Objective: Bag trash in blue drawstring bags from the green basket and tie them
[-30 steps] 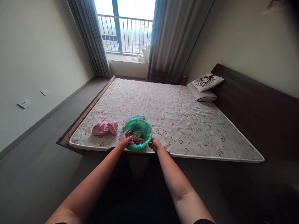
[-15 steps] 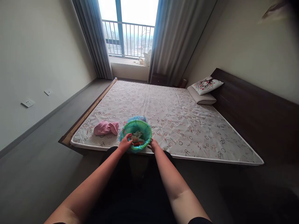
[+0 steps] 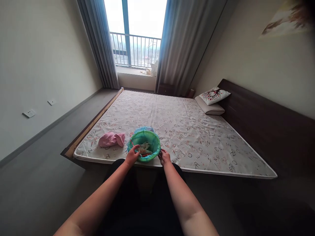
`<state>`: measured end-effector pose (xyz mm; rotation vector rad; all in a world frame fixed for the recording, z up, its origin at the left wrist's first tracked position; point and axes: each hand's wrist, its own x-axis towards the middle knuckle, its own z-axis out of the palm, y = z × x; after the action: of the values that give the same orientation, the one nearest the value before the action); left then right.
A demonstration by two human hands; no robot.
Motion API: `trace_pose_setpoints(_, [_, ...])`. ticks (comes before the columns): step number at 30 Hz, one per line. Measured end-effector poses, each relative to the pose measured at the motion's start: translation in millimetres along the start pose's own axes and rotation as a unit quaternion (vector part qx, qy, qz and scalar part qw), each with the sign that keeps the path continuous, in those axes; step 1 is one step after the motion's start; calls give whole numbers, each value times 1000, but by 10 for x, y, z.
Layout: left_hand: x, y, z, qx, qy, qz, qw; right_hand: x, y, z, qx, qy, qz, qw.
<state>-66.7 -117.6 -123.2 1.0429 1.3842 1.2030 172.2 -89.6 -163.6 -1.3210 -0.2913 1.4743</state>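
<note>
A small green bin (image 3: 154, 143) lined with a blue plastic bag stands on the mattress (image 3: 187, 131) near its front edge. Crumpled paper and something orange lie inside it. My left hand (image 3: 132, 154) grips the bag's rim on the near left side. At the near right side my right hand (image 3: 164, 157) pinches the bag's edge. A pink cloth (image 3: 111, 139) lies on the mattress just left of the bin.
Two pillows (image 3: 213, 100) are stacked at the dark headboard (image 3: 265, 118) on the right. Grey curtains frame a window (image 3: 137, 32) with a railing at the far end. Bare grey floor (image 3: 36, 170) runs along the left wall, which has sockets.
The view has tilted slightly, so the bed sits lower in the picture. Both hands stay on the bag's rim, shifted a little toward me.
</note>
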Motion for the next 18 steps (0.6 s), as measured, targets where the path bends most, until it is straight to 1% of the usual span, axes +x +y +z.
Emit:
trace_pose_setpoints(4, [1,18,0,9,3,10,1000,-39,-237,-60,23,-22,1,1000])
trace_pose_setpoints(8, [24,53,4,-2,-3,5,1000,-71,-425,-79,-4,-53,50,997])
trace_pose_setpoints(11, [35,77,-8,-15,-6,-7,1000,-90,-496,-122,-42,-60,74,995])
trace_pose_setpoints(14, [37,78,-17,-28,-8,-26,999,-95,-525,-196,-78,-41,48,995])
trace_pose_setpoints(18, [65,80,6,-49,-4,-53,997,-82,-537,-240,-130,18,-40,991])
